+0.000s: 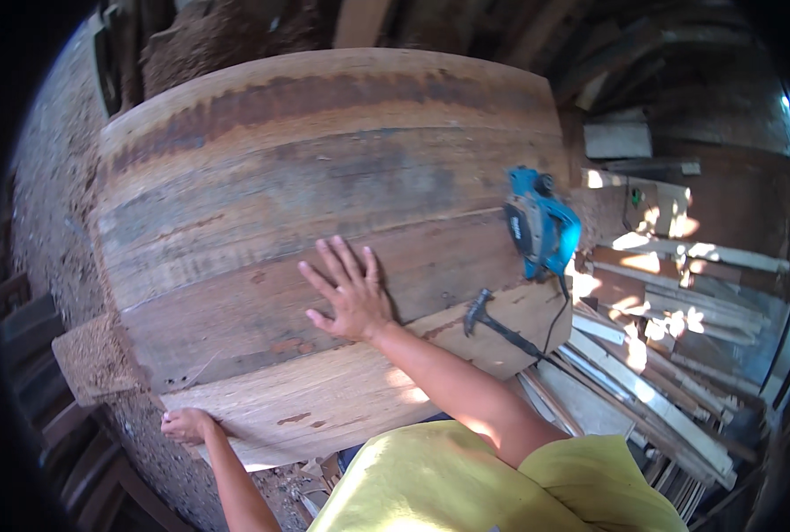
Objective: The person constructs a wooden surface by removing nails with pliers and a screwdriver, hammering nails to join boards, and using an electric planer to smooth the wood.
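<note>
A wide wooden panel (430,177) of several joined planks fills the middle, its surface stained dark in bands. My right hand (352,297) lies on it with the fingers spread, palm down. At the near left corner, my left hand (186,426) has its fingers curled at the panel's edge; the fingertips are partly hidden. A blue electric planer (541,222) sits on the right side of the panel, its cord trailing toward me. Below the planer lies a claw hammer (501,332), its handle reaching past the panel's right edge.
Strips and offcuts of timber (652,390) are heaped at the right. Sawdust (222,53) is piled behind the panel, and a sawdust-covered block (98,359) stands by its left edge. Dark stacked wood (49,372) lies at the far left, beside gritty ground (58,186).
</note>
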The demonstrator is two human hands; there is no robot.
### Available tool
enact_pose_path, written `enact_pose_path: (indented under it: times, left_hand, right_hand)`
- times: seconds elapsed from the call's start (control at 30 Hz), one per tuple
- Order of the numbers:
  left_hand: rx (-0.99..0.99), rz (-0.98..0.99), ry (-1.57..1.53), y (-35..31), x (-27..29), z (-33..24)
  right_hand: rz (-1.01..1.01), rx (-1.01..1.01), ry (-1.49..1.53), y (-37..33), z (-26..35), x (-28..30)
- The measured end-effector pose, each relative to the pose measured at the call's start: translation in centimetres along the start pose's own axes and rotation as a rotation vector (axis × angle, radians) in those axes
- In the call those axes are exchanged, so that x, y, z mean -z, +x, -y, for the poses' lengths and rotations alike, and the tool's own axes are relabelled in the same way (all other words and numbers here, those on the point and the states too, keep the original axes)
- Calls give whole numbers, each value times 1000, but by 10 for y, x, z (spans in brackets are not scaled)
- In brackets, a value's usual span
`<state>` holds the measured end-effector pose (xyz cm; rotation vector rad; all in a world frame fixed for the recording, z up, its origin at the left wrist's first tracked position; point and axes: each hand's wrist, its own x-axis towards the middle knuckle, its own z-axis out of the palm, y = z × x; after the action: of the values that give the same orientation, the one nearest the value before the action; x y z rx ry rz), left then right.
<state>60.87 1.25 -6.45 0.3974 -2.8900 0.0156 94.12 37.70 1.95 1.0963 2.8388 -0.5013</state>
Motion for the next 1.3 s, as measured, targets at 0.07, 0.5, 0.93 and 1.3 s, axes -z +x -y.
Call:
enact_pose_path:
  times: [0.07,0.5,0.93,1.3]
  left_hand:
    - [14,17,0,1,1,-3]
    - [-3,-211,-37,15,-1,-1]
    - [-1322,98,-297,-378,155,85]
    - [-1107,524,-604,-506,217,112]
  right_hand:
    - [-28,13,19,-2,-3,-6]
    - [-98,39,302,-12,-7,-6]
    - [-371,-14,183,-313,-191,53]
    - [-179,-94,193,-447,-294,60]
